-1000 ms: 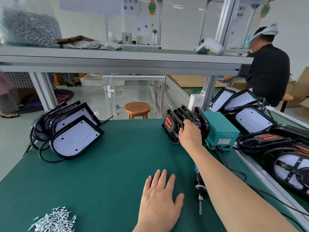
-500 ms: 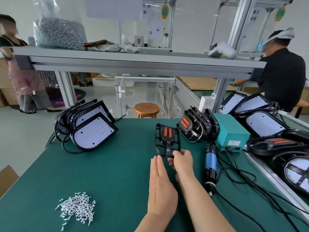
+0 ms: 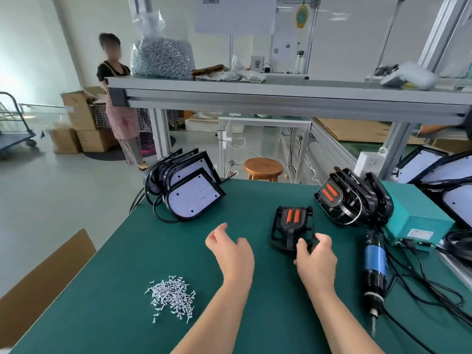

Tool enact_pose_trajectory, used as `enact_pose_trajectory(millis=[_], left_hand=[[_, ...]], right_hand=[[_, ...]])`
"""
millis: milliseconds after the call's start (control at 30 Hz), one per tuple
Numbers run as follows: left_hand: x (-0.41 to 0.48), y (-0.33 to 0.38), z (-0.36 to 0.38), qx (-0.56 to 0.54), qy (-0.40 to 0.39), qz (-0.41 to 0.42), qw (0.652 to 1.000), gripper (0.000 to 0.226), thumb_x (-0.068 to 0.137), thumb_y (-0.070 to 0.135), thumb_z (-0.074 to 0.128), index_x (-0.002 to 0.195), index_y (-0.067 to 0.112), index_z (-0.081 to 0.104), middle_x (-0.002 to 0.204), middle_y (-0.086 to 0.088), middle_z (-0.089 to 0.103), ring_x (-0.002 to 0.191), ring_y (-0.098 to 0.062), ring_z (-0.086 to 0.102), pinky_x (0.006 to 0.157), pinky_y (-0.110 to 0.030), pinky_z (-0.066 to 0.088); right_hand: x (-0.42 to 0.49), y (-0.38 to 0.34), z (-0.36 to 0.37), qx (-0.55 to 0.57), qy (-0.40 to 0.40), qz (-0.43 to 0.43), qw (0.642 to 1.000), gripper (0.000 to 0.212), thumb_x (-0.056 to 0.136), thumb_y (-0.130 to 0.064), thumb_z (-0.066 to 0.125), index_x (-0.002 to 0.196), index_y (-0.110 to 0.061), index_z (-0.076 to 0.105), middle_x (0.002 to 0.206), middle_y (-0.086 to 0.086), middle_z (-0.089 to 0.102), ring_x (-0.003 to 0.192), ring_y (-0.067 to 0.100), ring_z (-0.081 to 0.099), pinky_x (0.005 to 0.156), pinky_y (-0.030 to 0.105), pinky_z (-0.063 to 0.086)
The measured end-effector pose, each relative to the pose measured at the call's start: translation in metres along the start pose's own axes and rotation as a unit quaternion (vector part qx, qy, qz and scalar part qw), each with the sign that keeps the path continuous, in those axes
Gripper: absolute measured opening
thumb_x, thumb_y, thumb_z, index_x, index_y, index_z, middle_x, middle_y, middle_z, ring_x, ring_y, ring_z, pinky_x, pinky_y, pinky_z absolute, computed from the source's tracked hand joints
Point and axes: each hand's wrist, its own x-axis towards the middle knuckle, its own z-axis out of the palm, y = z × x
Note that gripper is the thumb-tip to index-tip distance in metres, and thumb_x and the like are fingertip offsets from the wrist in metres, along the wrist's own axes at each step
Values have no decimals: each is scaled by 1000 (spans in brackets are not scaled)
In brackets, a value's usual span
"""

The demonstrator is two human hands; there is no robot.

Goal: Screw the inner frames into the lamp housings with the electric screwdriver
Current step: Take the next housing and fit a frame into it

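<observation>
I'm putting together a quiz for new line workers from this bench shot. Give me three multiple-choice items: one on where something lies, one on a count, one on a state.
1. Where is the pile of loose screws on the table?
A. Left of the left hand, nearer the person
B. At the table's far right edge
C. Under the right hand

2. How many orange strips show on the inner frame at the right hand?
A. One
B. Two
C. Four

3. What is the state of the electric screwdriver?
A. Held in the right hand
B. Lying on the table, unheld
C. Driving a screw into the frame

Answers: 1 A, the screws lie left of the left hand and closer to the person. 2 B, two strips sit side by side. 3 B, it lies to the right of the right hand, which grips the frame's near edge.
</observation>
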Motion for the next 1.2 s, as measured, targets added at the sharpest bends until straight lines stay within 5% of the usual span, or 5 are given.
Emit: enact_pose_trajectory(millis=[167,467,700,867,1200], left_hand=[[50,4,-26,-61,98,-65,991,49,95,5,50,142,19,44,147,-3,20,116,-36,54,98,-51,50],[115,6,-64,-100,161,-69,979,41,89,24,72,124,42,62,162,1,2,140,-21,38,100,-33,43],[139,10,-65,-32,154,-87,984,34,90,8,65,119,26,70,149,-4,21,86,-32,61,88,-39,54],[123,11,-53,21,133,-59,989,39,97,5,54,130,22,66,123,0,31,80,-30,59,76,-38,51],[27,6,-9,31,25,-20,999,23,94,17,58,111,19,73,118,-13,54,66,-13,56,62,-28,50]], right_hand=[[-3,-1,-2,8,3,4,1000,39,99,-27,59,132,-11,45,76,2,67,68,17,69,55,27,42],[-2,-2,3,13,-7,-5,1000,39,99,-28,60,132,-12,45,81,3,67,66,19,70,65,36,49],[2,-3,6,28,-9,-12,999,36,99,-27,61,129,-13,47,81,5,67,65,19,70,74,41,53],[2,-3,3,48,-5,-11,999,35,99,-24,60,130,-12,47,82,4,67,64,16,70,68,36,49],[4,1,2,105,28,13,994,37,100,-24,58,133,-15,45,88,1,66,56,10,68,61,31,47]])
